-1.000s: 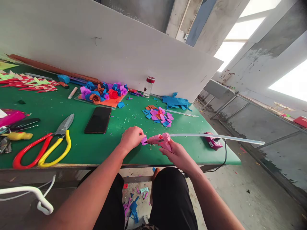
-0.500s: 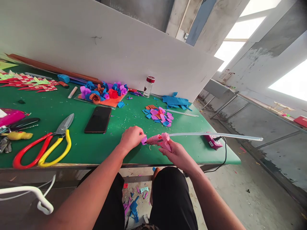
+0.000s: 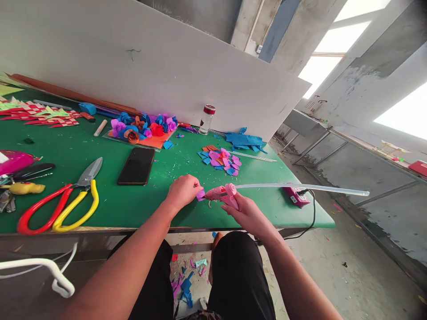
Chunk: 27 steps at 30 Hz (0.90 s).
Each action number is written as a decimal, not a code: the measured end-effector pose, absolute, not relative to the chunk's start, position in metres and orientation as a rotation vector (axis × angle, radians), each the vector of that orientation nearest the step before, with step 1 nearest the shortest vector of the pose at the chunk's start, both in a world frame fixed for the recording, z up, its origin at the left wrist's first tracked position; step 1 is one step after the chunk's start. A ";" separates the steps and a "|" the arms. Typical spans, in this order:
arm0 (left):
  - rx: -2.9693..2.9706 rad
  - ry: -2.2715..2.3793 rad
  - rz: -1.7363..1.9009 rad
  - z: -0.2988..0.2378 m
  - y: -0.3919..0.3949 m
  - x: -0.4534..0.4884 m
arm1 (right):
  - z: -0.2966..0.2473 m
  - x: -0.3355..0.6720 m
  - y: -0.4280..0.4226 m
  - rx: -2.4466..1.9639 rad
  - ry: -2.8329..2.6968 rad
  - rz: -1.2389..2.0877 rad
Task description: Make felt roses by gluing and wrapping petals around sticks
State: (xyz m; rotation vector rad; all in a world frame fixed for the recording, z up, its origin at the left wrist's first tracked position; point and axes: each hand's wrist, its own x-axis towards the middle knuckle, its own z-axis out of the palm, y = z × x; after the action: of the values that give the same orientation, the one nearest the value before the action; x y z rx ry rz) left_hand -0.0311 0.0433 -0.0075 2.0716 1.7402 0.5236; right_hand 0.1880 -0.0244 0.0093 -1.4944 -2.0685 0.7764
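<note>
Low over the front of the green table, my left hand (image 3: pixel 184 191) pinches a small purple paper piece (image 3: pixel 200 194) between thumb and fingers. My right hand (image 3: pixel 248 212) is wrapped around the handle of a pink hot glue gun (image 3: pixel 224 194), its nozzle pointing left right at the paper. A long clear glue stick (image 3: pixel 300 187) sticks out of the gun's back, far to the right. Beyond the hands lies a pile of purple, blue and orange paper petals (image 3: pixel 220 161).
Left are red-and-yellow-handled scissors (image 3: pixel 87 178) and a black phone (image 3: pixel 136 166). Paper flowers (image 3: pixel 147 129), a red-lidded glass jar (image 3: pixel 207 119) and blue paper (image 3: pixel 246 140) lie along the white board (image 3: pixel 187 66). A pink power strip (image 3: pixel 296 196) with a black cord sits at the right edge.
Almost nothing differs. The glue gun has shifted very slightly to the right, and its stick's far end with it; the left hand still pinches the purple paper.
</note>
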 end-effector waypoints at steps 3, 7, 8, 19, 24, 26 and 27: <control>2.072 1.741 0.519 -0.009 0.044 -0.031 | 0.008 0.189 -0.024 -1.485 -2.061 0.791; 2.069 1.748 0.519 -0.011 0.046 -0.032 | 0.007 0.189 -0.023 -1.488 -2.063 0.776; 2.066 1.750 0.521 -0.012 0.046 -0.032 | 0.006 0.190 -0.024 -1.498 -2.063 0.765; 2.051 1.759 0.503 -0.011 0.046 -0.031 | 0.008 0.189 -0.023 -1.503 -2.038 0.753; 2.047 1.758 0.504 -0.011 0.046 -0.032 | 0.007 0.190 -0.022 -1.501 -2.026 0.764; 2.054 1.752 0.504 -0.011 0.046 -0.032 | 0.006 0.191 -0.022 -1.497 -2.029 0.779; 2.056 1.752 0.504 -0.011 0.046 -0.032 | 0.005 0.192 -0.022 -1.498 -2.032 0.780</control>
State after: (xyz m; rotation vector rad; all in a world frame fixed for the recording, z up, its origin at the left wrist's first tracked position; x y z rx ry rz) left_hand -0.0321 0.0461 -0.0110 2.0560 1.7517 0.5036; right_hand 0.1916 -0.0215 0.0055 -1.4977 -2.0321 0.7802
